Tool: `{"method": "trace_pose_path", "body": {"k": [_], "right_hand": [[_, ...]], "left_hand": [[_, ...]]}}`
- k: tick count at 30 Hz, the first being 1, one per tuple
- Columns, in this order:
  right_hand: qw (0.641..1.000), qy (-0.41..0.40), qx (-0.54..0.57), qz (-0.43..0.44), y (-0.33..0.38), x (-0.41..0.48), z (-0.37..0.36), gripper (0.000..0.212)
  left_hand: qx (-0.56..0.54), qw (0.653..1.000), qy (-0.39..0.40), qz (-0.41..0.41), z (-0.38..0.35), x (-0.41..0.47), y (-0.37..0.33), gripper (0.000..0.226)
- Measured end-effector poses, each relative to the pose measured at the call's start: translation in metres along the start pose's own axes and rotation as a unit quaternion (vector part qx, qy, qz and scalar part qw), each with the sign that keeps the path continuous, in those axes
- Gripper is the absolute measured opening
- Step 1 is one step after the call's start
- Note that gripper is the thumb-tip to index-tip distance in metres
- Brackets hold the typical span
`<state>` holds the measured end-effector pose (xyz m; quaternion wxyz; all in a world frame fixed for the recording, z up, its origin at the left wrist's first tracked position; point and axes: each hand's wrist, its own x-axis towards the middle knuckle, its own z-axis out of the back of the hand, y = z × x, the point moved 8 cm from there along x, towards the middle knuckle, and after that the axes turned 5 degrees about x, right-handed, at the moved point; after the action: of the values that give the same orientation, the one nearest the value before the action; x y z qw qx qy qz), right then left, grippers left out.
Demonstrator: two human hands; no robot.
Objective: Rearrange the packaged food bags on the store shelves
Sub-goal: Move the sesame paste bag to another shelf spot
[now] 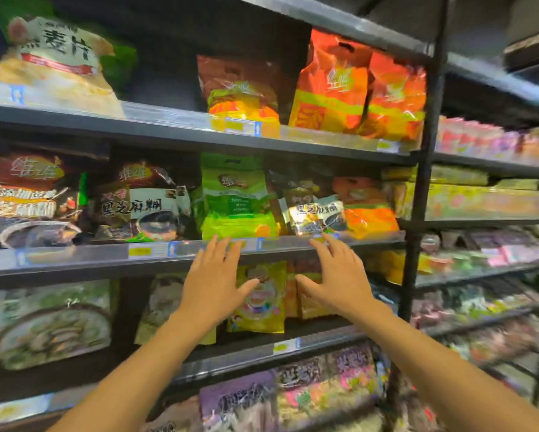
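Observation:
Both my hands are raised in front of the middle shelf edge point(174, 249), fingers spread, holding nothing. My left hand point(213, 275) has its fingertips just below a green bag point(235, 198) that stands upright on that shelf. My right hand point(337, 275) reaches up under a small dark sesame-paste bag point(316, 213), with an orange bag point(366, 207) right of it. Between my hands, one shelf lower, stands a yellow bag point(262, 304). Larger dark sesame-paste bags point(143, 204) fill the middle shelf to the left.
Orange bags point(355, 85) and a smaller orange-green bag point(241, 101) sit on the upper shelf, with an oat-flake bag point(56, 57) at far left. A black upright post point(424, 169) divides this rack from another rack at right. Purple bags point(240, 400) lie on the bottom shelf.

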<state>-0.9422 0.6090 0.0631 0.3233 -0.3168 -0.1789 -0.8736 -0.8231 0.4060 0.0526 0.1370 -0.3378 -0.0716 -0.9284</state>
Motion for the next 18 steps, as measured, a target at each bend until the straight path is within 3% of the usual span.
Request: {"method": "trace_pose_path", "body": {"k": [8,18], "right_hand": [[0.997,-0.028,0.019,-0.067,-0.099,0.011,0.032,0.086],[0.995,-0.049,0.03,-0.079,-0.17,0.08,0.004,0.086]], "left_hand": [[-0.086,0.996,0.017,-0.001,-0.025,0.052,-0.068,0.099],[-0.13,0.991,-0.017,0.0,-0.07,0.147,-0.103,0.1]]}}
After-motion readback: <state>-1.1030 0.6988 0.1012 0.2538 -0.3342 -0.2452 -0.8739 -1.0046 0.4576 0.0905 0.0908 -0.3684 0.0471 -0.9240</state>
